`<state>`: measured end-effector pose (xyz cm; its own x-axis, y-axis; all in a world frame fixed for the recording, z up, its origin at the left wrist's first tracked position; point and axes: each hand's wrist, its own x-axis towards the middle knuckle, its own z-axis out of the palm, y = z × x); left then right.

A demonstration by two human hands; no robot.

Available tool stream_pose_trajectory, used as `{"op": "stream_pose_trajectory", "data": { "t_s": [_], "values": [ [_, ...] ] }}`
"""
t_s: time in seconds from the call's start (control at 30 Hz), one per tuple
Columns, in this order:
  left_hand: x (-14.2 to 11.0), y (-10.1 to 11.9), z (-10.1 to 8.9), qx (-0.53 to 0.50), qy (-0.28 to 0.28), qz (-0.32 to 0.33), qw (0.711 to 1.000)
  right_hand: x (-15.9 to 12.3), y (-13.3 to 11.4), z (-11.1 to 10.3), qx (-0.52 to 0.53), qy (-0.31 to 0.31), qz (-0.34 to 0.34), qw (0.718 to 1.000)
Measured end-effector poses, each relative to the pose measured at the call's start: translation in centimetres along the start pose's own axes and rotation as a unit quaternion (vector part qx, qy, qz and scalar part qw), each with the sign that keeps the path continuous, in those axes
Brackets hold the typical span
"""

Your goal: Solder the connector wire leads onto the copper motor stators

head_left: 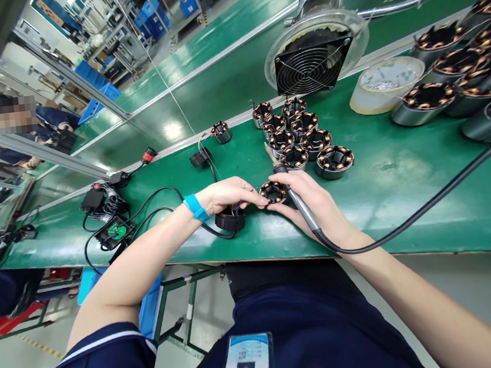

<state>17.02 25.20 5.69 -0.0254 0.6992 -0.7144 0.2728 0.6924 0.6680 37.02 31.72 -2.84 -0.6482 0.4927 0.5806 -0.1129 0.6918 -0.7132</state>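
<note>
My left hand (229, 194), with a blue wrist strap (196, 207), pinches a small motor stator with copper windings (273, 192) on the green bench (406, 189). My right hand (314, 205) is closed round a soldering iron (293, 193). The iron's tip points up and away, just past the stator. Its black cable (429, 204) runs off to the right. Under my left hand sits a black round holder (230, 219).
Several more small stators (300, 139) cluster behind my hands, one apart (220, 131). Larger stators (459, 77) fill the right rear. A fume-extraction fan (312, 61), a white tub (387, 84) and black power units with cables (107, 217) also stand here. Another person (21, 124) works at far left.
</note>
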Motion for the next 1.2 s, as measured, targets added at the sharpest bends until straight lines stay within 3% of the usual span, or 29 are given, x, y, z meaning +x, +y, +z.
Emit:
{"op": "stream_pose_trajectory", "data": {
  "t_s": [0.17, 0.37, 0.63, 0.83, 1.07, 1.2],
  "values": [
    [-0.7, -0.1, -0.3, -0.040, -0.018, 0.000, 0.999, -0.1, 0.0, 0.0, 0.006, -0.006, -0.004, 1.000],
    [-0.7, -0.4, -0.4, 0.025, -0.040, 0.014, 0.999, 0.1, -0.2, -0.1, 0.008, 0.000, -0.009, 1.000],
    [-0.5, -0.2, -0.2, -0.058, 0.009, -0.022, 0.998, 0.0, -0.2, -0.1, -0.002, -0.001, -0.008, 1.000],
    [-1.5, -0.4, -1.1, -0.039, -0.040, -0.025, 0.998, 0.0, -0.1, 0.0, -0.011, 0.001, -0.005, 1.000],
    [-1.1, -1.6, -1.6, -0.070, 0.039, -0.013, 0.997, 0.1, -0.2, -0.1, -0.005, 0.000, -0.004, 1.000],
    [-1.6, -2.0, -1.8, -0.058, 0.043, -0.005, 0.997, 0.1, -0.3, -0.1, -0.005, 0.003, -0.003, 1.000]
  ]
}}
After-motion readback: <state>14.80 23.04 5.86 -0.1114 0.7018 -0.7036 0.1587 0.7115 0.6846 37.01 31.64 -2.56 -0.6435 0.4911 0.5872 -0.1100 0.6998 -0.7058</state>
